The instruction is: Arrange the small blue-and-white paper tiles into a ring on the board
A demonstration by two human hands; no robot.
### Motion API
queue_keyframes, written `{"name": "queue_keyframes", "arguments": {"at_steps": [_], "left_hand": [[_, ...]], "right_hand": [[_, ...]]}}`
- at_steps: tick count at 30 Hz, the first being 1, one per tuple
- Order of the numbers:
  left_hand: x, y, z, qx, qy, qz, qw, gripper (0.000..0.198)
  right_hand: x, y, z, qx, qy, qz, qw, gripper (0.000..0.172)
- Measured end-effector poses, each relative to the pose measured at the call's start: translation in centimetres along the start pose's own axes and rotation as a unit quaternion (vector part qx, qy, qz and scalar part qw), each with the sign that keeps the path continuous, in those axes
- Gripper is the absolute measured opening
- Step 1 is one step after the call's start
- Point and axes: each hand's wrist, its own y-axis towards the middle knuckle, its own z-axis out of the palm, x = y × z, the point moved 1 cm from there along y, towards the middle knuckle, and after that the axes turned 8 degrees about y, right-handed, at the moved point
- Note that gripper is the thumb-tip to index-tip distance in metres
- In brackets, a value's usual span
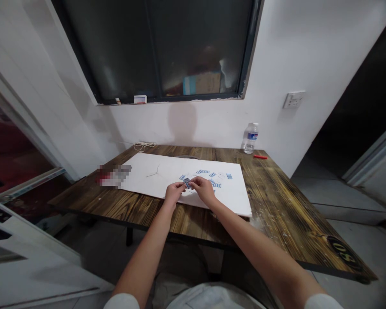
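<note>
Above the front part of a white board (141, 184), my left hand (175, 192) and my right hand (203, 189) meet at a small blue-and-dark piece (187, 183). Fingertips of both hands pinch it from either side; its kind is too small to make out. Several small blue-and-white pieces (203, 171) lie in short rows on the board, beyond and to the right of my hands. Another such piece (229, 176) lies apart near the board's right side. Thin dark wire-like strands (153, 174) rest on the left half of the board.
The board lies on a dark wooden table (276, 214). At the back right stand a water bottle (251, 138) and a red pen-like stick (260, 157). A coiled pale cord (144, 146) lies at the back left. A blurred patch (115, 177) covers something left. Behind is a wall.
</note>
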Motion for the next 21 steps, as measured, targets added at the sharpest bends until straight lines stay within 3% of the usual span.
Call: {"name": "queue_keyframes", "arguments": {"at_steps": [21], "left_hand": [[-0.04, -0.01, -0.01, 0.009, 0.0, 0.0, 1.0, 0.036]], "right_hand": [[-0.76, -0.13, 0.38, -0.019, -0.026, 0.025, 0.999, 0.023]]}}
